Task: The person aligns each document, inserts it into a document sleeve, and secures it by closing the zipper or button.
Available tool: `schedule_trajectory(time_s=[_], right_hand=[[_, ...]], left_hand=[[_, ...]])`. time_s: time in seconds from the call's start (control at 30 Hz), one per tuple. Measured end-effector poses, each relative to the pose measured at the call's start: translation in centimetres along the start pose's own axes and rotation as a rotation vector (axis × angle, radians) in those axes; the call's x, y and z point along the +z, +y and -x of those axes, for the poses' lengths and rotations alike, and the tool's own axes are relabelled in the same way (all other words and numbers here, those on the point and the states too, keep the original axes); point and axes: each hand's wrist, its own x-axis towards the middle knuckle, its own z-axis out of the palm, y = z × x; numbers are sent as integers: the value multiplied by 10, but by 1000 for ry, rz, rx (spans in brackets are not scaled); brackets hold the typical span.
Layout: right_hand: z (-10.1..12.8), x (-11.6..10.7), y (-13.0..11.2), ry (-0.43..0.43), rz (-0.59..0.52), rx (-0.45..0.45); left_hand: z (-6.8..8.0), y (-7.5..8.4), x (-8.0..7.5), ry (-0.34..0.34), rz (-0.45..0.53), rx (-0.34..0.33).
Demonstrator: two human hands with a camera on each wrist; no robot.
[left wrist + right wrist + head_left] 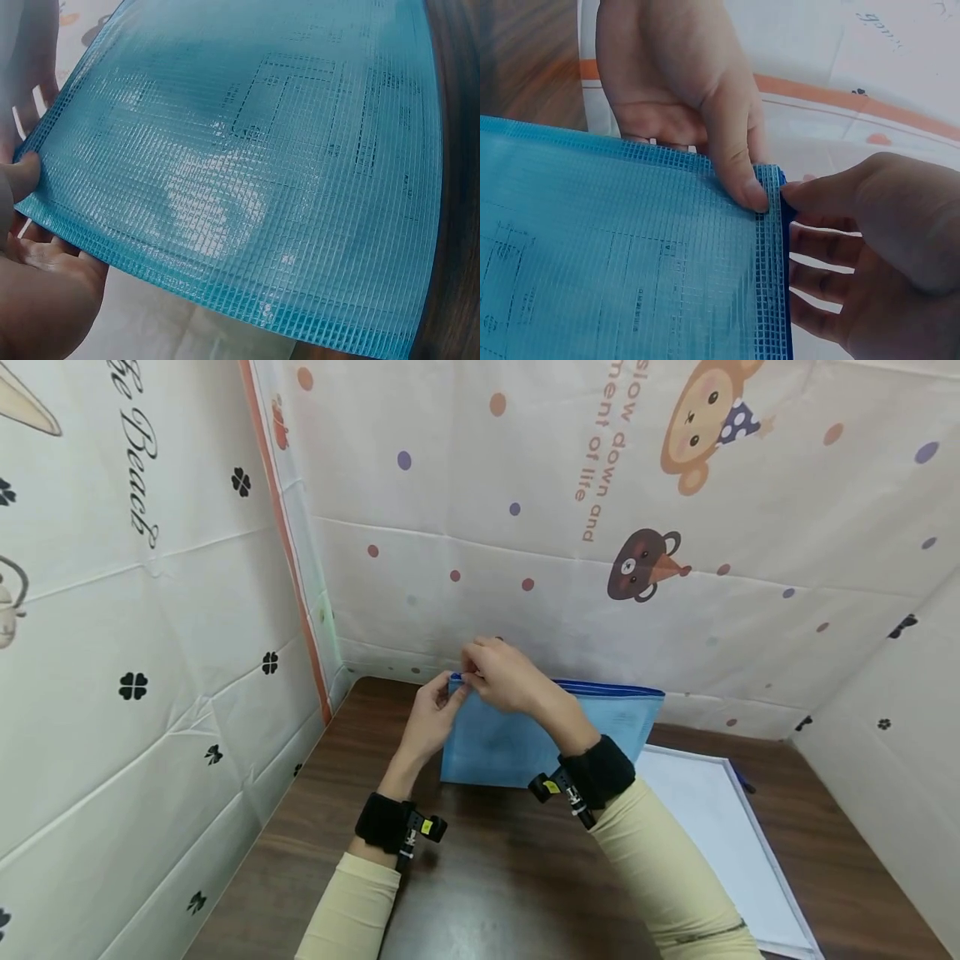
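Note:
A blue mesh zip pouch (517,745) stands on its long edge on the brown table (487,877), with printed sheets showing through the mesh (255,150). My left hand (438,706) pinches the pouch's top left corner, thumb on the front (744,184) and fingers behind. My right hand (483,675) reaches over from the right and pinches the dark blue zip strip (786,247) at that same corner, thumb tip (795,196) on its edge. In the left wrist view my left hand (30,225) shows at the lower left under the pouch's edge. No zip pull is visible.
A white sheet or board (712,827) lies flat on the table to the right of the pouch. Cartoon-print cloth walls (570,527) close in the table at the back and on both sides.

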Motion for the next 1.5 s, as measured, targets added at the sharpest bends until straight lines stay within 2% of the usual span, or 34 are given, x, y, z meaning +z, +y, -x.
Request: schedule_trajectory(time_s=[0.37,0.6,0.7,0.87,1.0,1.13,1.37,1.5], right_hand=[[5,5,1,15,-124,-15],[4,-2,-3,82,-144,-57],[5,-5,-7,59,-119,-20],[9,-11,-15,-3,-89,117],[11,-15,-20,-8,-93,192],[11,-16,-23,20,-73,195],[12,-13,-26,77,5,226],[13,-8,-23,109,15,213]], left_hand=[[7,-1,6,3,15,-33],[2,4,9,-59,20,-8],[0,4,10,-63,14,-9],[0,4,11,-59,24,-6],[-1,5,11,-56,11,-2],[-1,7,11,-53,-14,-1],[0,8,11,-55,2,7],[0,7,10,-63,3,15]])
